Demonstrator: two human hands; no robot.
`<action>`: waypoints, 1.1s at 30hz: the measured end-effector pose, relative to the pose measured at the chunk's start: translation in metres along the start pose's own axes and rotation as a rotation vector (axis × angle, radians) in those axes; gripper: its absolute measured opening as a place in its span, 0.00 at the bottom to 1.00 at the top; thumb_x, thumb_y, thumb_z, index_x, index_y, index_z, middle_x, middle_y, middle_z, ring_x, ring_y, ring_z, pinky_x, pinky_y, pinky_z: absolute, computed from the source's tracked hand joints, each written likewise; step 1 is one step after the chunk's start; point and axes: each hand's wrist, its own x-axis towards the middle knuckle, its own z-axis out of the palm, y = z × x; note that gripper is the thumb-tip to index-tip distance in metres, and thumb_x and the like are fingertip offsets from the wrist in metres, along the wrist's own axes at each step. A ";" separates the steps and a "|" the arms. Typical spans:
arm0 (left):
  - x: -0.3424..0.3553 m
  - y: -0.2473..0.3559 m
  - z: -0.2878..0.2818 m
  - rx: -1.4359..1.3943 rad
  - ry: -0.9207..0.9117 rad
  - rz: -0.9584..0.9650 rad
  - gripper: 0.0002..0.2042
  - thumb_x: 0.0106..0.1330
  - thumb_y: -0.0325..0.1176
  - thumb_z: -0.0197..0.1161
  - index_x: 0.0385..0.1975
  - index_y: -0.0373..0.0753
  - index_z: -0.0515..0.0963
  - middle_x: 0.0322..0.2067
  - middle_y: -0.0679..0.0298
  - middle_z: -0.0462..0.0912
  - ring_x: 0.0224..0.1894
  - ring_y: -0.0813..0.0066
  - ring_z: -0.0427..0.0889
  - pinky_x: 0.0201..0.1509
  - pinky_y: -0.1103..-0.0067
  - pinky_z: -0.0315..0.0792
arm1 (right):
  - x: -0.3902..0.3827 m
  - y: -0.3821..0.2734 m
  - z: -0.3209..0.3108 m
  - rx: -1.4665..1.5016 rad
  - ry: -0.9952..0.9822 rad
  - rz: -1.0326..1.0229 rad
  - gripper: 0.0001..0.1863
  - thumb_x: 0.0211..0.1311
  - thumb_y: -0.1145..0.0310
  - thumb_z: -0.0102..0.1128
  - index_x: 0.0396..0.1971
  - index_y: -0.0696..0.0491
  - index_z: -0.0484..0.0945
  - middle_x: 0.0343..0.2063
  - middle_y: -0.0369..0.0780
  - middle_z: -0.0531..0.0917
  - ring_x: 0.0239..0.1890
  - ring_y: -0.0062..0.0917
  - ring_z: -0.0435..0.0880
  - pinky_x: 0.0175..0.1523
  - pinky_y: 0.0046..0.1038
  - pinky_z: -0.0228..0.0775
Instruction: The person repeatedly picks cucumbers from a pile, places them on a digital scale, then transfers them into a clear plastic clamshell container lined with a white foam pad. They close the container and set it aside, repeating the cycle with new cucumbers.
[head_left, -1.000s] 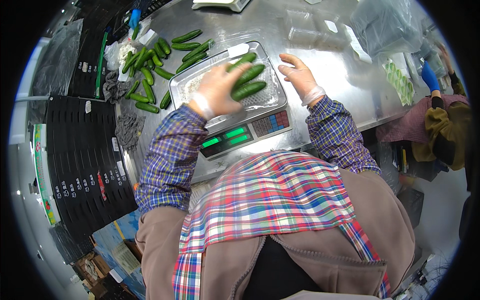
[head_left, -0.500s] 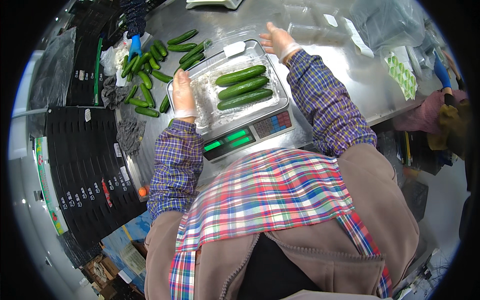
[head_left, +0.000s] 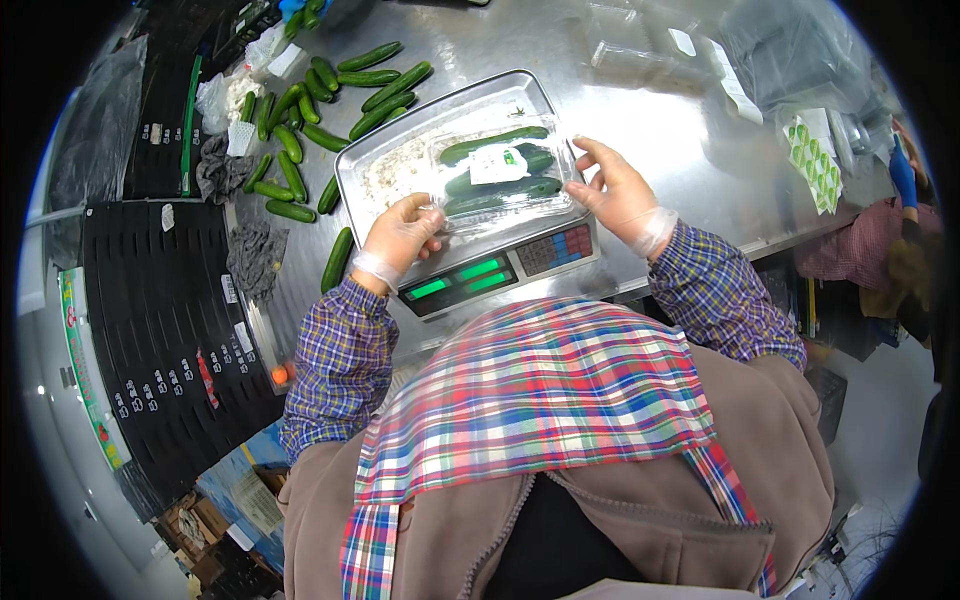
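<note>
A clear plastic clamshell box with three green cucumbers inside lies on the steel pan of a weighing scale. Its lid is down, with a white label on top. My left hand, in a thin clear glove, grips the box's left end. My right hand, gloved too, presses on its right end. Both hands hold the box between them.
Several loose cucumbers lie on the steel table to the left of the scale, one near the front edge. Black trays stack at the left. Empty clear boxes and bags sit at the back right. Another person's blue-gloved hand is at the top.
The clamshell lid has come down over the three cucumbers. My right hand came back from the far side to the box's right end, and my left hand shifted to its left end.
</note>
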 end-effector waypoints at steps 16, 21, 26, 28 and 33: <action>0.012 0.004 -0.013 -0.242 -0.097 0.016 0.05 0.59 0.24 0.56 0.34 0.35 0.71 0.22 0.67 0.72 0.22 0.79 0.74 0.29 0.81 0.73 | 0.014 -0.014 -0.010 0.534 -0.433 0.366 0.11 0.52 0.75 0.60 0.35 0.61 0.71 0.23 0.37 0.77 0.18 0.17 0.74 0.22 0.18 0.64; 0.005 0.040 -0.054 -0.373 -0.027 0.355 0.05 0.60 0.25 0.56 0.35 0.36 0.72 0.28 0.67 0.76 0.25 0.77 0.79 0.30 0.83 0.73 | 0.044 -0.044 -0.033 1.044 -0.385 0.047 0.36 0.57 0.67 0.61 0.64 0.50 0.54 0.58 0.47 0.68 0.57 0.35 0.70 0.58 0.35 0.66; 0.025 0.055 -0.069 -0.547 -0.006 0.308 0.09 0.63 0.26 0.55 0.42 0.35 0.72 0.32 0.66 0.76 0.30 0.79 0.76 0.40 0.78 0.76 | 0.112 -0.075 -0.009 1.031 -0.473 0.381 0.23 0.62 0.59 0.56 0.55 0.50 0.67 0.49 0.39 0.76 0.45 0.25 0.79 0.41 0.34 0.79; 0.035 0.049 -0.080 -0.551 0.073 0.368 0.12 0.65 0.27 0.54 0.48 0.33 0.71 0.33 0.65 0.76 0.31 0.79 0.76 0.42 0.79 0.75 | 0.142 -0.079 0.006 1.077 -0.358 0.500 0.17 0.62 0.60 0.55 0.49 0.51 0.72 0.45 0.39 0.78 0.41 0.24 0.80 0.36 0.29 0.80; 0.033 -0.013 -0.121 -0.595 0.325 0.299 0.16 0.65 0.33 0.56 0.50 0.33 0.71 0.34 0.64 0.79 0.31 0.80 0.77 0.39 0.83 0.74 | 0.271 -0.073 0.049 1.073 -0.208 0.533 0.26 0.60 0.57 0.56 0.55 0.54 0.63 0.46 0.46 0.75 0.41 0.34 0.80 0.30 0.25 0.79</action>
